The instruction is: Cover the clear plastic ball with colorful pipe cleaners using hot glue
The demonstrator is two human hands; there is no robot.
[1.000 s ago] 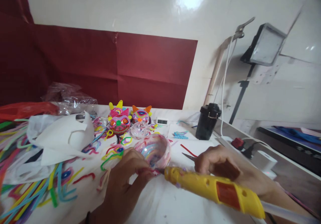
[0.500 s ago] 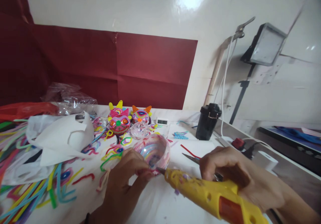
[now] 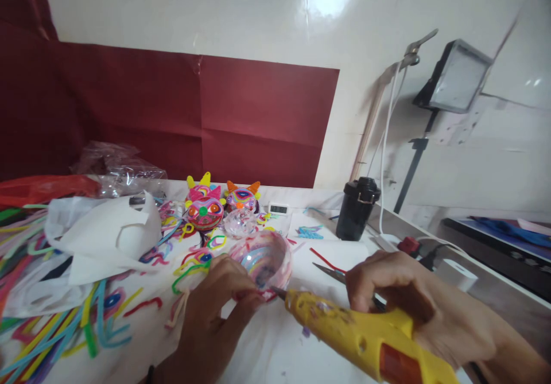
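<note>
My left hand (image 3: 210,309) grips a clear plastic half-sphere (image 3: 263,258) lined with coloured curls, pinching its near rim where a small red piece sits. My right hand (image 3: 413,306) holds a yellow glue gun (image 3: 365,338), its metal nozzle touching that rim beside my left fingertips. Both hands hover just above the white tabletop (image 3: 267,349).
Two finished colourful horned balls (image 3: 205,209) (image 3: 243,196) and a clear dome (image 3: 239,222) stand behind. Coloured pipe-cleaner strips (image 3: 64,326) and a white plastic bag (image 3: 103,235) fill the left. Scissors (image 3: 329,270), a black jar (image 3: 356,208), a small timer (image 3: 278,208), a power strip (image 3: 408,245).
My right hand has rolled over the glue gun and lowered its rear end, with the nozzle staying at the half-sphere's rim. My left hand has barely moved.
</note>
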